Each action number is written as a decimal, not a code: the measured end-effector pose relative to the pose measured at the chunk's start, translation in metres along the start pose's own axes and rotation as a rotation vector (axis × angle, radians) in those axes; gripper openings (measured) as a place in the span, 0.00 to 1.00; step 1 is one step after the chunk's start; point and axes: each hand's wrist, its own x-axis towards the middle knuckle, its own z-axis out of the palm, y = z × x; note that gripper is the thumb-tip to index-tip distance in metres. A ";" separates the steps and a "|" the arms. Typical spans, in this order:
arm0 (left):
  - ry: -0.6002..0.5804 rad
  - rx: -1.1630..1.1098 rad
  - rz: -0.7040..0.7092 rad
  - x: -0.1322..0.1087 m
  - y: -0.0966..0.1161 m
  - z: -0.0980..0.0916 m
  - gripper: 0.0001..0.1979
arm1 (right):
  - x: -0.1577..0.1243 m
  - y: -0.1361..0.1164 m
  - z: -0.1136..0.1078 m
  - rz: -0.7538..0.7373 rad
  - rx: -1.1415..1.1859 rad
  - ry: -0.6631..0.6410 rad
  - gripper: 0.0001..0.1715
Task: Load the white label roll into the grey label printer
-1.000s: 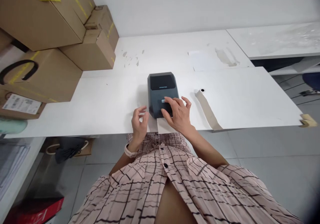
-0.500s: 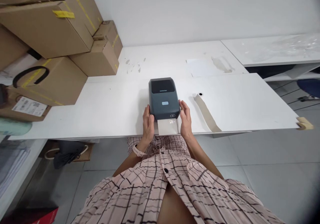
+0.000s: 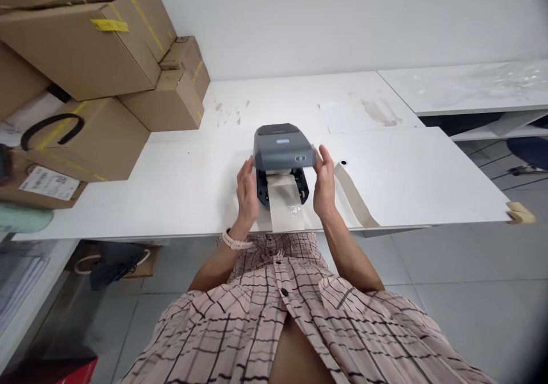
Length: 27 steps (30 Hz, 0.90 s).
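A dark grey label printer [image 3: 261, 193] stands near the front edge of the white table with its lid [image 3: 280, 144] tilted up at the front. My left hand [image 3: 247, 193] presses on the lid's left side, fingers pointing up. On the lid's right side my right hand [image 3: 324, 184] has its fingertips at the edge. Between them the two hands hold the lid raised. A pale strip of label paper [image 3: 286, 204] runs out of the open printer toward the table edge. The back of the printer is hidden under the lid.
Right of the printer, a small roll core [image 3: 343, 164] lies with an unrolled beige strip [image 3: 357, 198]. Cardboard boxes [image 3: 85, 47] are stacked at the left. A sheet of paper [image 3: 342, 117] lies farther back on the white table [image 3: 428, 184].
The printer lid was closed and is now raised at the front, showing the inside and more of the label strip. Both hands have moved up and away from me with it.
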 end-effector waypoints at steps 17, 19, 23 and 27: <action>-0.088 0.153 -0.270 0.067 -0.044 0.022 0.43 | 0.190 0.008 0.031 -0.337 -0.624 -0.164 0.60; -0.089 0.158 -0.271 0.067 -0.042 0.022 0.42 | 0.184 -0.002 0.031 -0.397 -0.664 -0.107 0.56; -0.082 0.165 -0.247 0.066 -0.040 0.024 0.42 | 0.141 -0.025 0.030 -0.483 -0.709 -0.060 0.46; -0.047 0.182 -0.216 0.065 -0.042 0.025 0.40 | 0.105 -0.016 0.032 -0.462 -0.753 -0.502 0.45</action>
